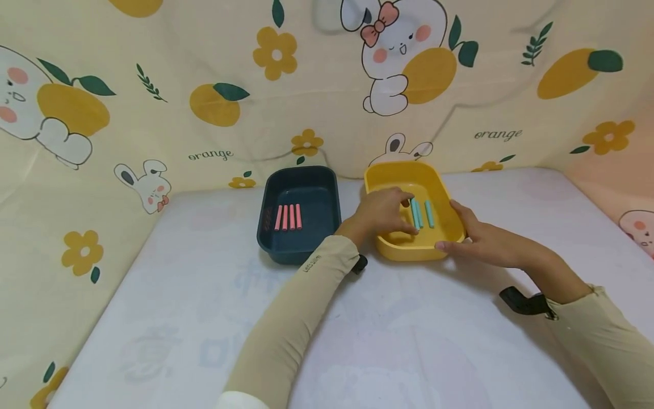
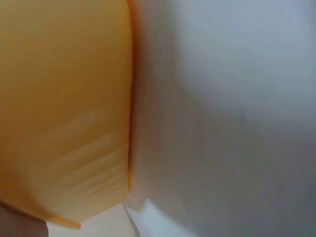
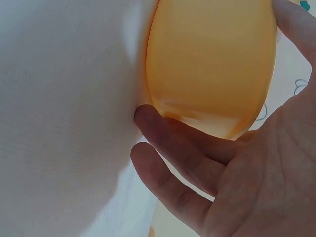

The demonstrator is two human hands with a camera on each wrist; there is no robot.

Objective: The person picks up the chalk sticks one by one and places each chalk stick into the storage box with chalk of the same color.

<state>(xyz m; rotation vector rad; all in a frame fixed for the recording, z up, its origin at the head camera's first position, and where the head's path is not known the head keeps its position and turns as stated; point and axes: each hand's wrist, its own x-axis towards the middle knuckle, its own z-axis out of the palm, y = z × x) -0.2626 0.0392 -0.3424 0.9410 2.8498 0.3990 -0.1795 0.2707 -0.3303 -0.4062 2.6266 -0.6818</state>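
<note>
In the head view, my left hand (image 1: 382, 211) reaches over the left rim of a yellow tray (image 1: 409, 254). Its thumb and a finger hold a light blue chalk-like stick (image 1: 415, 215) by its two ends. Another blue stick (image 1: 420, 216) lies close alongside, and a third stick (image 1: 429, 214) lies a little to the right. My right hand (image 1: 482, 241) rests against the tray's near right corner with thumb and fingers spread along it. In the right wrist view, two lower fingers (image 3: 173, 148) extend loosely beneath the yellow wall. The left wrist view shows mostly the tray's outer side (image 2: 64, 108).
A dark blue tray (image 1: 298, 255) stands left of the yellow one, with several pink sticks (image 1: 292, 217) side by side in it. Both trays sit on a white-covered table (image 1: 388, 341) near a patterned cloth backdrop (image 1: 317, 102). My left forearm passes close to the dark tray's corner.
</note>
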